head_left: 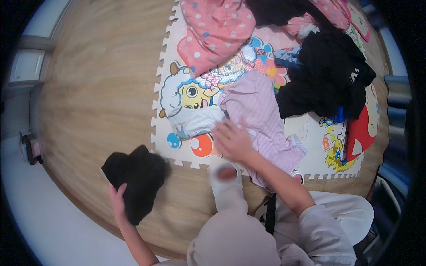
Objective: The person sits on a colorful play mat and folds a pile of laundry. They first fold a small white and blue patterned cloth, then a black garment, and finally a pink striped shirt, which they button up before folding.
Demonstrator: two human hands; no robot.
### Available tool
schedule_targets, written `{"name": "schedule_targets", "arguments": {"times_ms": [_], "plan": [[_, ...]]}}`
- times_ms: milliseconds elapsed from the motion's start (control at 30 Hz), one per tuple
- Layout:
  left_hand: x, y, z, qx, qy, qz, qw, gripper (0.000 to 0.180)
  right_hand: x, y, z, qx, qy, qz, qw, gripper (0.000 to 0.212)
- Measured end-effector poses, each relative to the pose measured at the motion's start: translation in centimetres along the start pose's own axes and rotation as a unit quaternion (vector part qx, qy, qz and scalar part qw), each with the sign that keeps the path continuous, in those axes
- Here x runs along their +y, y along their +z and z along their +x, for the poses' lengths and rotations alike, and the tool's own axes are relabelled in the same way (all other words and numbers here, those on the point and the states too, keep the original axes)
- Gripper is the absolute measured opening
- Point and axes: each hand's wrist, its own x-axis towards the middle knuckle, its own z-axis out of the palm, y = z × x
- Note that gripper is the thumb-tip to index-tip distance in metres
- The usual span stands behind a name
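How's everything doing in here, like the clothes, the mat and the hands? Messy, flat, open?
Black cloth: crumpled, against the left hand
Right hand: open, fingers spread
Striped shirt: spread out, wrinkled
White cloth: lying flat
Pink dotted clothes: bunched up
Black clothes: crumpled heap
Mat: flat, partly covered

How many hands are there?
2: the left hand is at the left edge of the black cloth; the right hand is over the striped shirt, near the white cloth. No other hand shows.

Beyond the right fingers (227, 129), pink polka-dotted fabric (213, 37) lies on a white cartoon-printed foam mat (181, 154), itself on light-brown wood-grain floor (102, 93).
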Motion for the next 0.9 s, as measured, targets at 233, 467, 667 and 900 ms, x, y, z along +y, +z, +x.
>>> {"name": "schedule_targets", "arguments": {"times_ms": [233, 467, 667, 900], "plan": [[0.6, 1.7, -1.8, -0.014, -0.02, -0.102, 0.994, 0.056, 14.1, -5.5, -3.3, -0.124, 0.083, -0.136, 0.979, 0.04], [2.2, 5.4, -1.3, -0.037, -0.012, -0.142, 0.989, 0.057, 12.9, -7.6, 2.2, -0.057, 0.039, 0.027, 0.997, 0.046], [1.8, 4.6, -1.8, -0.045, 0.047, -0.105, 0.992, 0.062, 0.0, 6.3, 8.5, -0.068, -0.151, 0.104, 0.981, 0.049], [4.0, 7.9, -2.8, -0.017, 0.068, -0.155, 0.985, 0.069, 5.1, 6.9, 16.8, -0.01, -0.04, 0.106, 0.994, 0.05]]}}
